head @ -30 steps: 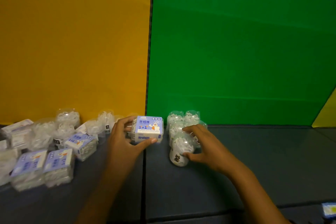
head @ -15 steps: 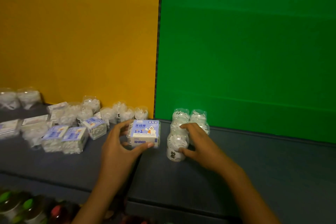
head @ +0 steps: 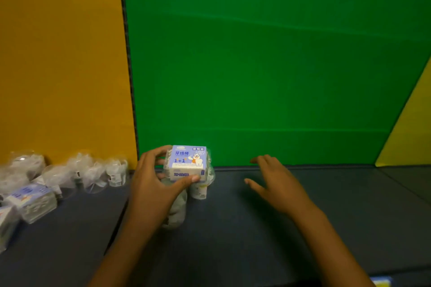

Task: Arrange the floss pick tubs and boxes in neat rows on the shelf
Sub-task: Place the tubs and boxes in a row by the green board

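Head view shows your left hand (head: 155, 184) closed around a floss pick box (head: 188, 162), thumb on its near edge and fingers on its far left side. The box sits on or just above a small cluster of tubs (head: 201, 187) at the foot of the green back panel (head: 268, 65); whether it rests on them or hangs clear, you cannot tell from here. Your right hand (head: 275, 184) is spread open and holds nothing, hovering over the shelf (head: 303, 228) to the right of the box.

As for progress, you look to be early. Only that one cluster by the box seems gathered. To the left of the box, along the orange panel (head: 60, 65), loose tubs (head: 93, 175) stand scattered, and nearer you on that side other boxes (head: 32, 200) lie at odd angles. All of those are left to line up, and the shelf right of the box is bare.

The box is a squat cube, clear plastic with a glossy pale-purple printed label. The tubs are rounded, transparent, and show white picks inside; they glint and look slippery. The shelf surface is dark, matte and flat.
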A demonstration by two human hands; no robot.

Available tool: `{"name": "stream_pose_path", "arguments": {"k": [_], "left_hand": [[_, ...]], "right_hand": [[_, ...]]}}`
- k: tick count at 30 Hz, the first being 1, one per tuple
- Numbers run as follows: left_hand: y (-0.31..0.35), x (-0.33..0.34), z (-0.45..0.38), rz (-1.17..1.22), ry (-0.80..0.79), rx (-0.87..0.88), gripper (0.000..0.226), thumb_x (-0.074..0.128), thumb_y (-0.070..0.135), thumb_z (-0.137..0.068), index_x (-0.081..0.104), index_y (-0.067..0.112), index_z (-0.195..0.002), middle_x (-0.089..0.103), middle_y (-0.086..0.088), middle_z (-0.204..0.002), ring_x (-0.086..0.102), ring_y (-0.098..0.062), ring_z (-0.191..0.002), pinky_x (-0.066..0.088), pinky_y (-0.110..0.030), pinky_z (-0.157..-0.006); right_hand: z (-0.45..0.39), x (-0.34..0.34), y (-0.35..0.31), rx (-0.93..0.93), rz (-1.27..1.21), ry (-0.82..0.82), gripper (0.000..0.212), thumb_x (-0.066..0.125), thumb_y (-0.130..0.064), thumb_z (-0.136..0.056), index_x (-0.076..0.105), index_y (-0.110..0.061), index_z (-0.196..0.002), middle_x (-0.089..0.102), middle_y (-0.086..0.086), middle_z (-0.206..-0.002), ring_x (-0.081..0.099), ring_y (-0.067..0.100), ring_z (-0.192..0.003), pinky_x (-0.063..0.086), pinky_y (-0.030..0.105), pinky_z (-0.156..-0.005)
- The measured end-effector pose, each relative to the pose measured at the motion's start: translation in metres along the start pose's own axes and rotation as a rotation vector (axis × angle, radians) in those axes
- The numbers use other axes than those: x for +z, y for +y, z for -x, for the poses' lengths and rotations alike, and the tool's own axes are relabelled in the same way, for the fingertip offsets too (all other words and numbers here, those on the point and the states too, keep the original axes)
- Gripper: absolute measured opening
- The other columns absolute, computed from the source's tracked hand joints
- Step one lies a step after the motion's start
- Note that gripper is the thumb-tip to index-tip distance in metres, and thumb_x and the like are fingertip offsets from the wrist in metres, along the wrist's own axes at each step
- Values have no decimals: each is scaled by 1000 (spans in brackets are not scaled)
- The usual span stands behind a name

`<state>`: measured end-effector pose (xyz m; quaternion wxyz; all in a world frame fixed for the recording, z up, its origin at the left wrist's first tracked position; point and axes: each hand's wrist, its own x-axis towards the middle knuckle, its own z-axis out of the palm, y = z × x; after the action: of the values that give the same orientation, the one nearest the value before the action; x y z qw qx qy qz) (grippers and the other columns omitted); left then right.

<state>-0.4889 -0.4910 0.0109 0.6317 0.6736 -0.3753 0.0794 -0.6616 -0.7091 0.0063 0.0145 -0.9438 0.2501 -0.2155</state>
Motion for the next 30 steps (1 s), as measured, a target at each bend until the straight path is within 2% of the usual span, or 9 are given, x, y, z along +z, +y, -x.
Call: {"name": "stream_pose_path", "arguments": {"k": [3,7,10,12,16,22,26,28,30], "left_hand": [[3,36,-2,47,-32,-19,73,91,28,-53,54,29,-116,55,7,-115,57,4,-97,53,-18,-77],[4,83,-1,21,-106,16,79,91,33,-55,52,29,-124,54,8,-116,56,0,-101,52,-23,-82],[3,120,-2,9,-135,14,79,90,28,-56,52,25,-126,53,5,-115,54,10,-95,47,-8,-73],[-3,145,-3,-13,-142,-6,79,91,27,-55,52,25,-124,52,4,-114,52,14,-93,46,-5,-69],[-15,186,-6,-43,-112,-108,80,91,30,-52,52,23,-121,52,6,-112,53,12,-89,47,-8,-71],[-36,234,-6,-153,-86,-206,79,92,28,-52,52,18,-119,52,7,-109,50,8,-85,34,4,-72],[-53,251,-3,-207,-71,-251,78,93,32,-50,51,23,-116,54,6,-111,55,-8,-98,39,-9,-78],[-58,255,-4,-227,-69,-256,79,93,33,-50,51,22,-116,55,5,-112,55,-11,-100,43,-20,-85],[-62,257,-5,-244,-73,-262,78,92,32,-51,51,22,-117,55,6,-112,55,-11,-101,45,-23,-86]], "right_hand": [[5,-5,25,62,70,-8,52,50,-56,-93,49,-18,-128,54,2,-122,51,23,-115,45,36,-94],[9,-5,55,118,91,-8,53,45,-58,-94,50,-17,-126,56,2,-120,51,23,-113,44,36,-93],[7,0,79,133,46,-38,54,44,-59,-94,49,-18,-130,54,0,-124,50,20,-116,44,34,-95],[2,4,96,122,29,-55,54,44,-60,-94,48,-20,-129,54,-1,-124,50,18,-116,43,32,-95],[-13,16,126,69,-8,-93,51,44,-61,-93,49,-21,-125,55,-1,-120,51,18,-112,44,32,-94],[-35,37,160,-13,-87,-134,46,48,-58,-93,51,-21,-120,57,-1,-117,53,19,-110,44,34,-94],[-42,51,170,-35,-199,-149,43,53,-54,-92,53,-20,-119,58,-1,-118,54,18,-111,44,34,-95],[-45,56,174,-41,-241,-136,42,54,-54,-92,53,-21,-118,58,-2,-117,54,18,-110,45,34,-95],[-47,60,178,-49,-253,-132,41,54,-53,-91,53,-21,-117,57,-2,-115,54,17,-109,45,35,-94]]}}
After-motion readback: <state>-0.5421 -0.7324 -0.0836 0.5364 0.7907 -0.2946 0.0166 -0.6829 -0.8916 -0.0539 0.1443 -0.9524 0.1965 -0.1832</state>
